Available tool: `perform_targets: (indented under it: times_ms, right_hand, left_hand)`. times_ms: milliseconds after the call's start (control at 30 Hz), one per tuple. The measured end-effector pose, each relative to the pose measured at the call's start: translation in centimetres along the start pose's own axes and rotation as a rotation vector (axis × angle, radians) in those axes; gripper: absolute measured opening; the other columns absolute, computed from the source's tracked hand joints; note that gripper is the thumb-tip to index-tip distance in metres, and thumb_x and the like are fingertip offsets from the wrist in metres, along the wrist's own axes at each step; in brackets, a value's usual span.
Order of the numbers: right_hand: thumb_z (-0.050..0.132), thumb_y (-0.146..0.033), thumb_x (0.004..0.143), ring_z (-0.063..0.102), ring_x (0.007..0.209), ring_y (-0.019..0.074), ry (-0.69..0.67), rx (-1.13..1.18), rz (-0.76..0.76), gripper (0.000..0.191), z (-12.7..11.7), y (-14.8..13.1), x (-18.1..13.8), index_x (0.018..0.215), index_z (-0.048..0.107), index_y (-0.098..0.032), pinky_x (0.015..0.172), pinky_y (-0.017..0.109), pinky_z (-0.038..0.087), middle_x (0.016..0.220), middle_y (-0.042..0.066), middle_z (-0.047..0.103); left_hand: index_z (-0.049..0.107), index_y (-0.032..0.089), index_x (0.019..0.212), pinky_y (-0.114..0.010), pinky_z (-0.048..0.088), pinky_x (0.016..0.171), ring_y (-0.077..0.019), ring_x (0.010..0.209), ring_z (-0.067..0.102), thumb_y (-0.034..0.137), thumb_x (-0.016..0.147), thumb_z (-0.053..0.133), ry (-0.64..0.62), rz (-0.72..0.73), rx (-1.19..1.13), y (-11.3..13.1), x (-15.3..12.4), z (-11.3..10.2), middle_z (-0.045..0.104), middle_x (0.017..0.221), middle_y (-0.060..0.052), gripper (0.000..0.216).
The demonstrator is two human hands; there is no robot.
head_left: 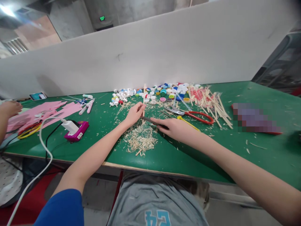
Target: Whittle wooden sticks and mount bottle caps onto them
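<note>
My left hand [135,113] grips a thin wooden stick [144,94] that points up and away from me. In my right hand [169,126] is a dark, narrow blade-like tool, perhaps a knife [149,120], whose tip meets the lower part of the stick beside my left fingers. Below both hands lies a pile of pale wood shavings [142,141] on the green table [103,138]. Just beyond my right hand rest red-handled scissors [199,116], with a yellow-handled tool [188,122] partly hidden under my right wrist.
Many bottle caps [162,91] and a heap of wooden sticks [218,108] lie toward the white partition [150,53]. A pink power strip [77,131] with a white plug stands left, its cable hanging over the edge. Another person's hand [10,108] is near pink paper [47,110].
</note>
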State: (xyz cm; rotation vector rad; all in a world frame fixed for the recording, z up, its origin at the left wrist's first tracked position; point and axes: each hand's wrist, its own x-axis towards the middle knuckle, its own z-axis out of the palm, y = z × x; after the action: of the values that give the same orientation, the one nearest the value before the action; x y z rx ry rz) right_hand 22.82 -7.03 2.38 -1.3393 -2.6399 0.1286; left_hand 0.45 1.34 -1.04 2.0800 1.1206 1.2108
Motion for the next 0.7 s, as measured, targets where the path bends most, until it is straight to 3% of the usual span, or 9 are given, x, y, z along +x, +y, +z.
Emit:
perform_targets:
  times_ms: [367,700]
  right_hand:
    - [0.039,-0.036,0.096,0.055,0.065,0.0078,-0.089,-0.025,-0.019,0.050,0.6,-0.1,-0.1,0.146,0.043,-0.039,0.057,0.017,0.032,0.092,-0.001,0.066]
    - [0.039,-0.039,0.097,0.055,0.066,0.0069,0.049,0.056,-0.042,0.048,1.0,0.5,0.1,0.145,0.045,-0.038,0.058,0.017,0.035,0.095,-0.002,0.067]
  left_hand:
    - [0.043,0.022,0.076,-0.026,0.044,0.054,-0.0103,0.052,0.053,0.056,0.093,0.042,0.001,-0.004,-0.070,-0.4,0.1,0.0,0.055,0.059,0.003,0.039]
    - [0.043,0.021,0.074,-0.027,0.042,0.057,-0.0094,0.050,0.051,0.054,0.094,0.041,-0.005,0.040,-0.010,-0.4,0.1,-0.3,0.055,0.056,0.005,0.038]
